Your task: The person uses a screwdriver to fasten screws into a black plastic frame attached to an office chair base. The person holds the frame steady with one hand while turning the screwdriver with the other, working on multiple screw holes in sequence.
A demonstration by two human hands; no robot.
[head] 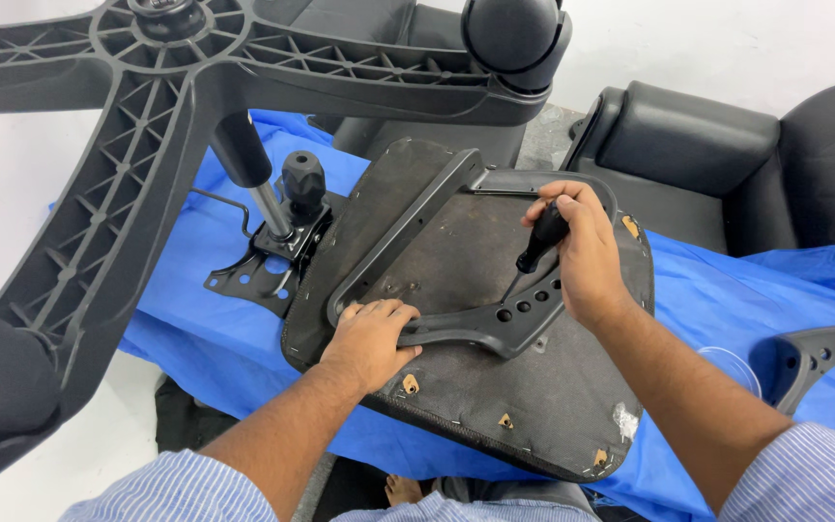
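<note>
An upturned seat pan [495, 387] is laid on a blue cloth [717, 290], and a black armrest bracket [456, 329] is set across its underside. The bracket is pinned down at its lower bend by the left hand [371, 338], palm flat and fingers curled over the edge. A screwdriver [540, 239] is gripped in the right hand [582, 251], fist clenched round the black handle, the shaft pointed down toward the bracket's holed plate at about 3 o'clock of the seat. Whether the tip sits in a screw cannot be told.

The fitting is judged to be partway: the bracket is in place and under work, while several of its holes appear empty. A second bracket [819, 353] is left loose on the cloth at 4 o'clock, not yet mounted. The tilt mechanism [268, 261], with gas lift and star base [137, 106], is seen beside the seat at 10 o'clock.

No packages, labels or signs are visible; only a scrap of clear film [625, 420] is stuck near the seat's lower edge at 5 o'clock.
</note>
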